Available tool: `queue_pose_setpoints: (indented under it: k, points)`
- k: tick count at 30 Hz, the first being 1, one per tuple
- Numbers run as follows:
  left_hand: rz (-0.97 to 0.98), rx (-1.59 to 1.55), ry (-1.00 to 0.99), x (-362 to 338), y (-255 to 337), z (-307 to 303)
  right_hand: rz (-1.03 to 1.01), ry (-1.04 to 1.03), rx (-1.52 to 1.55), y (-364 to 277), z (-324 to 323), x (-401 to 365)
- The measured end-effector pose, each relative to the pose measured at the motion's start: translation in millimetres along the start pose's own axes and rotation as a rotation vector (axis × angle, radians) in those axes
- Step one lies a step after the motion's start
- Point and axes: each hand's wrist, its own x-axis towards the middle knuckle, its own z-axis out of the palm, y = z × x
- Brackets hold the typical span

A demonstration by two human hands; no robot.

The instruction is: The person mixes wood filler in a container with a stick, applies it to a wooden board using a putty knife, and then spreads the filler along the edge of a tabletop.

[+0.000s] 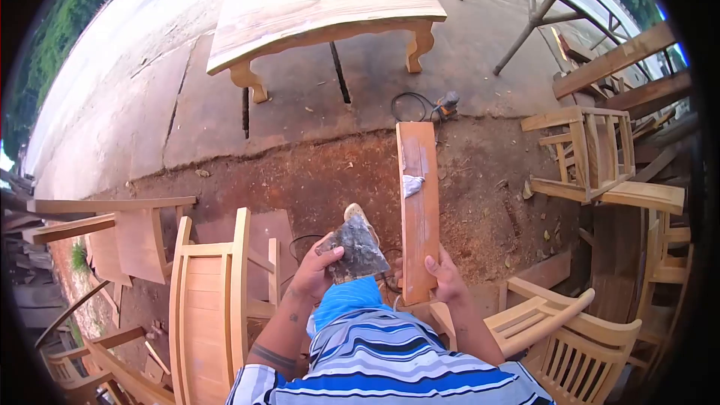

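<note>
My left hand (316, 266) is closed on the edge of a dark, flat scraper-like plate (358, 251), smeared with grey-white material. My right hand (444, 276) grips the near end of a long wooden board (420, 217), its thumb on the right edge. A white lump (412, 184) of putty-like material sits on the board's upper half, with pale streaks around it. The plate is just left of the board, with a gap between them.
A low wooden table (322, 0) with curved legs stands ahead. A corded power tool (448, 103) lies on the ground beyond the board. Wooden chairs (592, 146) and stacked timber (622, 60) are on the right; a panelled wooden piece (210, 307) stands left.
</note>
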Motion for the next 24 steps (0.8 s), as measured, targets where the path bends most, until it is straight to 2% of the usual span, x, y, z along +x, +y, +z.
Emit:
queue_pose_setpoints:
  k: [1, 3, 4, 6, 7, 11, 13, 16, 18, 20, 21, 24]
  points:
    - [0.025, 0.045, -0.027, 22, 34, 5, 0.035, -0.031, -0.01, -33, 18, 35]
    - [-0.042, 0.033, -0.115, 30, 94, 19, 0.122, 0.068, 0.004, -57, 35, 68]
    - [0.007, 0.07, -0.203, 55, 129, 23, 0.066, 0.042, -0.031, -77, 43, 110]
    - [0.029, 0.14, -0.219, 83, 183, 36, 0.077, -0.046, -0.131, -119, 62, 163]
    - [0.016, 0.157, -0.213, 89, 199, 40, 0.109, -0.071, -0.177, -130, 71, 174]
    - [0.0, 0.203, -0.174, 153, 259, 39, 0.004, -0.134, -0.426, -149, 96, 273]
    - [0.068, 0.244, -0.188, 182, 278, 30, 0.028, -0.19, -0.479, -163, 108, 318]
    - [0.019, 0.346, -0.205, 210, 322, 38, 0.155, -0.277, -0.488, -186, 115, 364]
    - [0.099, 0.291, -0.054, 222, 350, 44, 0.139, -0.388, -0.501, -215, 130, 433]
    - [0.108, 0.156, 0.053, 224, 376, 55, 0.156, -0.432, -0.486, -229, 137, 445]
    - [0.182, 0.139, 0.092, 227, 389, 55, 0.171, -0.432, -0.461, -241, 145, 458]
    - [0.315, 0.11, 0.175, 231, 425, 58, 0.254, -0.632, -0.352, -274, 159, 511]
